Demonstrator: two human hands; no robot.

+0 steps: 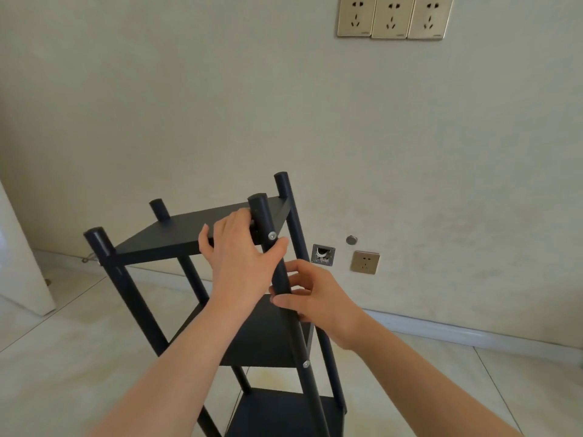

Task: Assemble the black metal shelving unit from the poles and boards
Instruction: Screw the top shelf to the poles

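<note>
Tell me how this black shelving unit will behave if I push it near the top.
It may tip fairly easily: the shelving unit is tall and narrow. On the smooth floor tiles it could slide instead. It looks stiff, not floppy: screws fix boards to the pole that the left hand and right hand hold.

The poles [127, 288] and boards [176, 234] are plain matte black, dotted with small silver screws [272, 236]. The wall [189, 89] is off-white, faintly mottled. The three socket plates [391, 15] are brushed gold with dark slots, like the single socket [365, 262] lower down. The floor tiles [79, 357] are pale beige, crossed by thin dark grout lines; the skirting [441, 331] is light grey
</note>
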